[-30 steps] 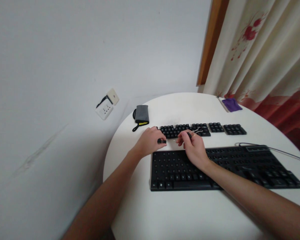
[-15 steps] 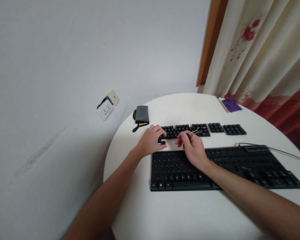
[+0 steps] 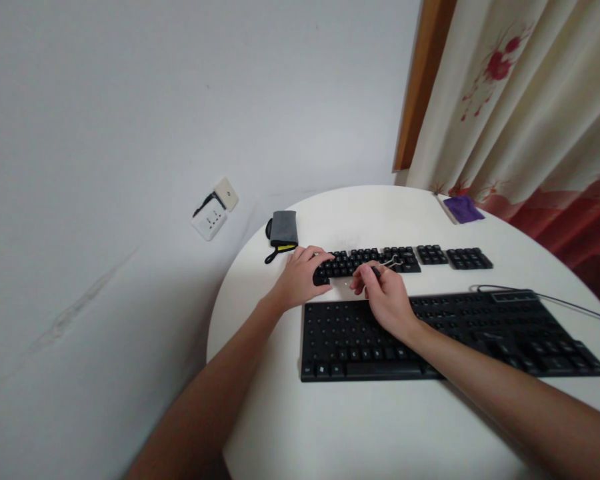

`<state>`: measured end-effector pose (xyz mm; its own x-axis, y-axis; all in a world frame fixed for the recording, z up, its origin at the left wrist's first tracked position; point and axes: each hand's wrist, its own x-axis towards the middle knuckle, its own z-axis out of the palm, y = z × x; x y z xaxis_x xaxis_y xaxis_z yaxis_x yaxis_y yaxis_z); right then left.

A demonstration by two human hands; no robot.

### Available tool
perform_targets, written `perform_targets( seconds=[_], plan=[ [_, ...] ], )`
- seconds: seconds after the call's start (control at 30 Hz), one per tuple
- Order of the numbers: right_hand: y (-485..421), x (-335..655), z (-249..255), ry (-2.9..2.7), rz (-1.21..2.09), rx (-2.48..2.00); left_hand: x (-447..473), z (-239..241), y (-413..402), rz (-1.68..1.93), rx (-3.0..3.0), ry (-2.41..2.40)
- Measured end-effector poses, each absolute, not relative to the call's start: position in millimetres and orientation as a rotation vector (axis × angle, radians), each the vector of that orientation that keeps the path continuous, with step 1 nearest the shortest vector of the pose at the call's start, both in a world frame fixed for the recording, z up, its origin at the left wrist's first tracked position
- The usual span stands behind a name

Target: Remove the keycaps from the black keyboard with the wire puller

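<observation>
My left hand [image 3: 303, 275] rests at the left end of the loose black keycaps [image 3: 353, 261], fingers and thumb apart around the end keys. These keycaps lie on the table in keyboard-like rows. In my right hand [image 3: 384, 293] is a wire keycap puller [image 3: 393, 262]; its black handle is closed in the fingers and its wire loops point away to the right. That hand hovers over the back edge of a black keyboard [image 3: 380, 370]. Bare key posts show on the keyboard's left part, while its front rows carry caps. The right forearm hides some of it.
A grey pouch [image 3: 284, 228] with a yellow edge and black loop stands at the table's back left. A purple cloth [image 3: 463, 209] lies at the back right. The keyboard's cable [image 3: 555, 299] runs off right. A wall with a socket [image 3: 210, 219] borders the round white table [image 3: 380, 427].
My left hand has shifted slightly left, its fingers spreading, and the small keycap by its thumb now sits against the left end of the rows. My right hand has barely moved.
</observation>
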<state>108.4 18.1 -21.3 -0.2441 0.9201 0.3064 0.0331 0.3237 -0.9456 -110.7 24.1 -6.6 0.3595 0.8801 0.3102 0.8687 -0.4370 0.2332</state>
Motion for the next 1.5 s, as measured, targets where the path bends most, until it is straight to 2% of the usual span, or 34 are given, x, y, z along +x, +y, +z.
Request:
perform_targets(
  seconds=[0.57, 0.67, 0.83, 1.3, 1.5],
  plan=[
    [16.6, 108.5, -18.7, -1.584, 1.107, -0.885, -122.1, -2.2, 22.6, 0.623, 2.575, 1.480],
    [16.2, 109.0, -17.5, -1.618, 1.088, -0.900, -123.3, -1.0, 25.3, 0.792, 2.560, 1.453],
    [14.0, 110.3, -15.2, -1.776, 0.958, -0.933, -120.7, -4.0, 30.7, 1.181, 2.361, 1.671],
    [-0.4, 116.4, -8.1, -2.205, 1.118, -0.468, -109.6, -9.7, 28.3, 1.109, 2.368, 1.473],
    [-5.2, 114.3, -4.4, -2.402, 1.081, -0.280, -108.8, -9.5, 27.5, 1.070, 2.320, 1.490]
  ],
)
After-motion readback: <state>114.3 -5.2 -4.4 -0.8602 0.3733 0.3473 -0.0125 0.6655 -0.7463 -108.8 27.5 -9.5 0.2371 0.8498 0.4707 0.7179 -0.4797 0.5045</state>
